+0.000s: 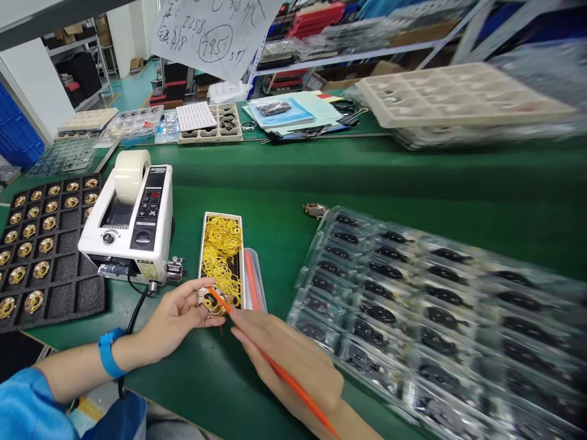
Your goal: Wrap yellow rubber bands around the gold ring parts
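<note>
My left hand (183, 315) is closed around the rim of a round watch case (209, 300) with a gold and black inside, its open face turned up. My right hand (291, 354) grips a long, thin orange tool (293, 385), which could be tweezers or a stick. The tool's tip reaches over the face of the watch case and seems to touch it; the exact contact is too small to tell. Just behind both hands stands a white box (202, 247) filled with thin yellow rings (222, 244). A bit of fine red thread hangs under the case.
A tape dispenser (153, 235) and a tally counter (175, 269) stand left, beside a black foam tray (68, 275) of gold watch cases. Clear plastic trays (316, 256) with dark parts fill the right. A loose watch piece (314, 210) lies behind. Beige trays (458, 113) sit at the back.
</note>
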Demonstrator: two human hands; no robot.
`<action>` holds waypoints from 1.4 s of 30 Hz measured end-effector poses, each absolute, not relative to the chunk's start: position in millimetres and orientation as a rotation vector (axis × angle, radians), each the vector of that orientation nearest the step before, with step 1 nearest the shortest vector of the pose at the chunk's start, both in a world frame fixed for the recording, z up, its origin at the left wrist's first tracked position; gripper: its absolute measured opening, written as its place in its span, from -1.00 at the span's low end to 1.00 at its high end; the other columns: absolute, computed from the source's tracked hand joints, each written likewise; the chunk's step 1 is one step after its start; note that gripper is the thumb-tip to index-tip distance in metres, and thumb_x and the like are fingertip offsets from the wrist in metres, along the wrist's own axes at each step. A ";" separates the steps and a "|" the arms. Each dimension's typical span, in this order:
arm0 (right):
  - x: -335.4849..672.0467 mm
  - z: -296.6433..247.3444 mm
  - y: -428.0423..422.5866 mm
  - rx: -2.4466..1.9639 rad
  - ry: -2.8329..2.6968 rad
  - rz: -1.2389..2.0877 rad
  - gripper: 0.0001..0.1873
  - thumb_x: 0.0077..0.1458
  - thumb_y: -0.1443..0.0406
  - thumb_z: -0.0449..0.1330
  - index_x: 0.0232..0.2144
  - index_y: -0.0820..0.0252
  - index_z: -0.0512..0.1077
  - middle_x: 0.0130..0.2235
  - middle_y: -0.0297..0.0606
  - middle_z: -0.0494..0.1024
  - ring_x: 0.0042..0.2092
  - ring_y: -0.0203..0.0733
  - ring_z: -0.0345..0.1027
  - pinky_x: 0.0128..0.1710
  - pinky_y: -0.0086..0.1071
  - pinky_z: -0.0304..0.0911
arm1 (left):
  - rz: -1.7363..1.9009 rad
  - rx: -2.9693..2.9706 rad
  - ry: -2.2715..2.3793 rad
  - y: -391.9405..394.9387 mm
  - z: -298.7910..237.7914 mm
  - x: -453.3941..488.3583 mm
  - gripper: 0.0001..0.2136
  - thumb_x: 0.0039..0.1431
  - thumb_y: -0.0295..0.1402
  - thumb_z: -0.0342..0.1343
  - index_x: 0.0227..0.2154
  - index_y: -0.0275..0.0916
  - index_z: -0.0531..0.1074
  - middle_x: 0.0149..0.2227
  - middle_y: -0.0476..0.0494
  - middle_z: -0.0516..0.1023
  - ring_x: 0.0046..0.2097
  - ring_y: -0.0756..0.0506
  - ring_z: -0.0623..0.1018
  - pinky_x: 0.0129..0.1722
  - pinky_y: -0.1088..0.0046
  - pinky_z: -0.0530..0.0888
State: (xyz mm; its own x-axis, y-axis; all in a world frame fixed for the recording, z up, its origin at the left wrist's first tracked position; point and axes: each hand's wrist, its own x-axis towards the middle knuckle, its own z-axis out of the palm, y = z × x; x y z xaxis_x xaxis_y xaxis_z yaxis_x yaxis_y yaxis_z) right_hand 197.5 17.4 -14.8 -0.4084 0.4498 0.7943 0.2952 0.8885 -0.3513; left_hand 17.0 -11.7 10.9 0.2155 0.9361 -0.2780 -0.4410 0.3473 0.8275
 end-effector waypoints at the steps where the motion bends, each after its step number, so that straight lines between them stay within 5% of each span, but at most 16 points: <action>1: 196.7 -16.1 18.5 -0.489 -2.044 0.129 -0.41 0.11 0.56 0.21 0.19 0.25 0.32 -0.26 -0.12 0.66 -0.23 -0.08 0.59 -0.20 -0.30 0.57 | 1.067 0.681 0.889 -11.4 9.6 16.7 -0.57 0.05 -0.25 0.31 0.02 -0.13 0.47 -0.04 -0.18 0.61 0.04 -0.19 0.55 0.08 0.18 0.46; 6: 196.5 -24.3 19.6 -0.357 -2.191 -0.071 -0.55 0.16 0.55 0.14 0.11 0.38 0.38 -0.16 -0.01 0.64 -0.08 -0.02 0.53 -0.10 -0.23 0.55 | 1.063 0.673 0.915 -9.2 7.6 14.9 -0.57 0.05 -0.30 0.29 0.03 -0.14 0.47 -0.04 -0.20 0.61 0.06 -0.22 0.54 0.08 0.18 0.44; 11: 198.9 -16.7 17.4 -0.441 -2.126 0.072 -0.69 0.17 0.53 0.13 -0.05 0.29 0.47 -0.24 -0.03 0.65 -0.16 -0.07 0.56 -0.19 -0.27 0.55 | 1.042 0.598 0.921 -6.8 12.0 14.3 -0.59 -0.01 -0.38 0.31 -0.04 -0.19 0.50 -0.10 -0.19 0.64 -0.02 -0.19 0.60 0.03 0.23 0.48; 17: 203.0 -6.9 17.0 -0.672 -1.830 0.393 -0.67 0.16 0.51 0.11 -0.10 0.10 0.49 -0.28 -0.15 0.61 -0.28 -0.12 0.53 -0.34 -0.27 0.47 | 1.027 0.611 1.059 -5.0 12.4 14.1 -0.60 -0.12 -0.36 0.38 -0.16 -0.30 0.50 -0.34 -0.14 0.65 -0.32 -0.09 0.66 -0.37 0.52 0.52; 26: 203.4 -4.8 16.5 -0.705 -1.846 0.477 -0.69 0.22 0.47 0.03 -0.08 0.13 0.46 -0.27 -0.13 0.55 -0.26 -0.11 0.47 -0.36 -0.26 0.40 | 0.986 0.825 1.182 -4.4 16.1 14.4 -0.82 -0.11 -0.42 0.29 -0.40 -0.30 0.44 -0.55 -0.05 0.55 -0.58 0.02 0.52 -0.70 0.63 0.20; 33: 194.8 -5.6 12.7 -0.716 -1.966 0.333 -0.76 0.28 0.44 -0.04 -0.20 0.17 0.41 -0.48 -0.28 0.43 -0.48 -0.26 0.37 -0.53 -0.43 0.29 | 1.048 0.834 1.160 -5.4 12.5 17.2 -0.71 -0.04 -0.26 0.29 -0.26 -0.31 0.49 -0.42 -0.13 0.59 -0.41 -0.08 0.61 -0.52 0.52 0.44; 36: 183.8 -7.3 11.0 -0.754 -2.036 0.229 -0.83 0.25 0.44 0.06 -0.17 0.20 0.41 -0.48 -0.29 0.46 -0.52 -0.28 0.38 -0.59 -0.46 0.25 | 1.081 0.888 1.176 -8.5 12.2 21.1 -0.66 -0.05 -0.38 0.29 -0.15 -0.28 0.49 -0.33 -0.11 0.59 -0.32 -0.05 0.59 -0.31 0.46 0.50; 42: 172.9 -15.4 14.8 -0.869 -1.964 0.267 -0.94 0.23 0.40 0.12 -0.28 0.18 0.39 -0.42 -0.28 0.55 -0.43 -0.25 0.48 -0.46 -0.45 0.36 | 1.005 1.076 1.250 -18.7 9.2 24.8 -0.55 0.00 -0.55 0.12 0.02 -0.25 0.42 -0.31 -0.10 0.58 -0.27 -0.04 0.55 -0.28 0.50 0.46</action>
State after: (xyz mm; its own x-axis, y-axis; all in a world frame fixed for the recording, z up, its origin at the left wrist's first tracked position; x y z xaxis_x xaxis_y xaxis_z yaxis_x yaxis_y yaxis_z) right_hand 172.9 14.8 -15.4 -0.3079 0.6705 0.6750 0.4658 0.7249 -0.5075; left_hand 24.8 -18.7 9.2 0.0672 0.9746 -0.2137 0.0006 0.2142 0.9768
